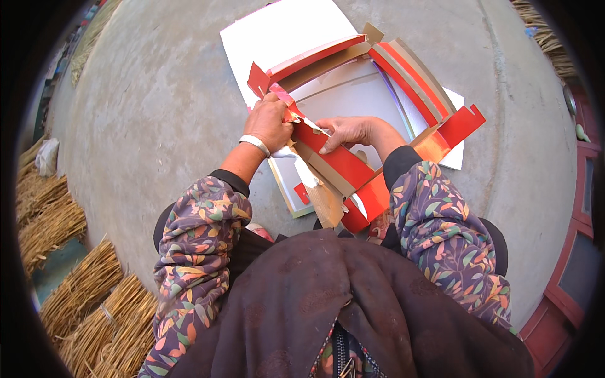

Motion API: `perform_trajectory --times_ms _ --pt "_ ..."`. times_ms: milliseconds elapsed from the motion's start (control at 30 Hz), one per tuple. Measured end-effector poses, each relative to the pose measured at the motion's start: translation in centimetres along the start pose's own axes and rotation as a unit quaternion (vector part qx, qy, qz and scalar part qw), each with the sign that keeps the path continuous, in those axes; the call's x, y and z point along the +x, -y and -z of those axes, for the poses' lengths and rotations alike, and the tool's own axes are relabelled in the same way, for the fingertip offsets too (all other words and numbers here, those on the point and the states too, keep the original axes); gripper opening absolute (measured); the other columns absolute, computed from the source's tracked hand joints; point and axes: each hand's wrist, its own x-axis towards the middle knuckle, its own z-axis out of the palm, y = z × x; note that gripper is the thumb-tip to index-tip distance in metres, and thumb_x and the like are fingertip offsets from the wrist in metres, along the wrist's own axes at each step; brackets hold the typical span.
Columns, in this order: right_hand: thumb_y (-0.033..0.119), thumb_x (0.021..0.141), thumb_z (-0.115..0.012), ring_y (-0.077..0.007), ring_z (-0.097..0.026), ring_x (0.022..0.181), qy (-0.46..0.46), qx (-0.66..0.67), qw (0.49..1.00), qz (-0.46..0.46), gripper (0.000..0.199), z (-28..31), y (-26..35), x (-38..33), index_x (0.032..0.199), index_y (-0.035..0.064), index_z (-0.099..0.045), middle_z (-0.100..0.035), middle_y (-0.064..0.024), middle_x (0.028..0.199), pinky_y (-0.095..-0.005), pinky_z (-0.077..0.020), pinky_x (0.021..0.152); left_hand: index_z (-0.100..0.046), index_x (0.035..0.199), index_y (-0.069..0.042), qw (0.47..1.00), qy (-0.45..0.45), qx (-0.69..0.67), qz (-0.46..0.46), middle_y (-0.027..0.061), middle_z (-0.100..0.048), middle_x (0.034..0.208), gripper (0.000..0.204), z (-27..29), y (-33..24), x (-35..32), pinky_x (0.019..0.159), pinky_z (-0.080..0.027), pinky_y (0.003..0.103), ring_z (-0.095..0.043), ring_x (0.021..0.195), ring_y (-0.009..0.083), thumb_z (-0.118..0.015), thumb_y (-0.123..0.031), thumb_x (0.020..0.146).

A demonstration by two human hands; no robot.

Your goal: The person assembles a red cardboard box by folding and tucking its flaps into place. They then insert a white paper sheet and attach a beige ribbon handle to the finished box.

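A red cardboard box [346, 166] with brown inner faces lies on the ground in front of me, its flaps opened out and its near left side torn. My left hand [270, 123], with a white bangle at the wrist, is closed on the ragged upper end of that side. My right hand [350, 131] pinches the same red wall, thumb on the outer face and fingers partly hidden behind it. A torn brown strip [322, 200] with white ragged paper hangs from the wall toward my feet.
Flat white board [296, 31] lies under and beyond the box on the grey concrete ground [157, 94]. Straw bundles [82, 277] and a white plastic bag [47, 157] are at the left. A red door [570, 271] stands at the right, with more straw [547, 38] farther off.
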Motion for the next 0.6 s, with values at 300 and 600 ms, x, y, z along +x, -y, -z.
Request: perform_trajectory --times_ms 300,600 --pt "0.019 0.083 -0.069 -0.0378 -0.067 0.107 -0.421 -0.3 0.855 -0.045 0.048 -6.1 3.9 2.9 0.12 -0.0009 -0.048 -0.066 -0.0217 0.113 -0.0454 -0.0526 0.092 -0.068 0.097 -0.005 0.994 -0.024 0.091 0.047 0.0117 -0.064 0.109 0.022 -0.7 -0.8 1.5 0.091 -0.053 0.042 -0.063 0.104 0.035 -0.07 -0.017 0.079" --pt "0.043 0.083 -0.072 -0.0374 -0.068 0.103 -0.403 -0.294 0.866 0.038 0.052 -3.7 2.1 1.4 0.121 0.0114 -0.054 -0.071 -0.0198 0.103 -0.045 -0.0524 0.089 -0.069 0.091 -0.006 0.996 -0.074 0.029 -0.046 0.0092 -0.064 0.103 0.019 0.1 -1.9 1.5 0.087 -0.052 0.042 -0.059 0.1 0.0348 -0.07 -0.016 0.074"
